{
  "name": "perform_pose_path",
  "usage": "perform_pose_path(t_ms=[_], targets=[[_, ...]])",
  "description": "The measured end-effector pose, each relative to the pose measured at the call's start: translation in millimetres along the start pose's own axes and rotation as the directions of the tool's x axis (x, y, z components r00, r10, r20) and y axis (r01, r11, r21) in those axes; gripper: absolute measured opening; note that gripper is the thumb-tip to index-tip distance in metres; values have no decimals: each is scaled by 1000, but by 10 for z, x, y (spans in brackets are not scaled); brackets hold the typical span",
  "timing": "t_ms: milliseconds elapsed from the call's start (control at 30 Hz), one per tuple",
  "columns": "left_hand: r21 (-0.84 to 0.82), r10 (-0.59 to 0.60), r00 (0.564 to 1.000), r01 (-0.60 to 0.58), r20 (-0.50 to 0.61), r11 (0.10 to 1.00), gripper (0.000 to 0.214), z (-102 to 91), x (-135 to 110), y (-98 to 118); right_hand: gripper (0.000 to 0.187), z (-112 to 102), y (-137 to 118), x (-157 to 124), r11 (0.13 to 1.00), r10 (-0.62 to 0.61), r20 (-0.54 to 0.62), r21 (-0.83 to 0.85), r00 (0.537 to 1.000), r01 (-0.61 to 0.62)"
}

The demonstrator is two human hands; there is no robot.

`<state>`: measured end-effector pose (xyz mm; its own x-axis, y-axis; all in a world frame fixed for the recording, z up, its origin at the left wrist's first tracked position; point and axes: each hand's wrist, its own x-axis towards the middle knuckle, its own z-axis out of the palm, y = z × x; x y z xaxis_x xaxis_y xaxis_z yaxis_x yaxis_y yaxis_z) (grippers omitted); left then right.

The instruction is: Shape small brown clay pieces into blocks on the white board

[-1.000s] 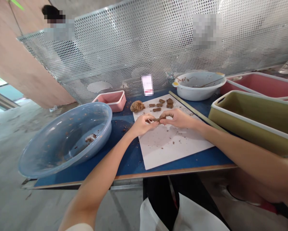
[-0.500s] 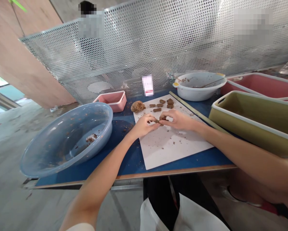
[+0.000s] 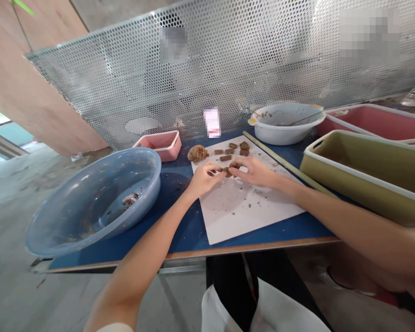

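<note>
Over the white board [image 3: 224,219], my left hand [image 3: 206,179] and my right hand [image 3: 250,171] meet, fingertips almost touching. Both pinch a small brown lump [image 3: 227,171] that looks like clay or packed soil; the fingers cover part of it. Beyond the hands, several short brown pieces [image 3: 225,157] lie on the board in loose rows. A larger rough tan-brown lump [image 3: 197,153] sits at the board's far left corner. Crumbs are scattered on the board below my hands.
A big blue basin [image 3: 93,203] stands at the left, with a small pink bin [image 3: 162,146] behind it. To the right are a pale stick [image 3: 290,167], a white basin [image 3: 286,134] and an olive bin [image 3: 359,177]. A perforated metal screen [image 3: 228,60] rises behind.
My fingers have shifted slightly around the brown lump, and more of it shows between them. Behind the screen, a person has moved to the right.
</note>
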<state>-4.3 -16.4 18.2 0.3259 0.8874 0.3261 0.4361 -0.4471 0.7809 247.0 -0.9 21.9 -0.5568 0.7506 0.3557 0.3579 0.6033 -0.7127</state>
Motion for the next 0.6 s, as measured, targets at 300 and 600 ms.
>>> perform_pose_path(t_ms=[300,600], targets=[[-4,32,999,-32,30,999,27,23,-4,3,32,10,7,31,998,-65,4,-7,998,65],[36,69,996,-71,57,997,31,-24,11,-3,39,-32,3,15,999,-46,21,-15,999,46]])
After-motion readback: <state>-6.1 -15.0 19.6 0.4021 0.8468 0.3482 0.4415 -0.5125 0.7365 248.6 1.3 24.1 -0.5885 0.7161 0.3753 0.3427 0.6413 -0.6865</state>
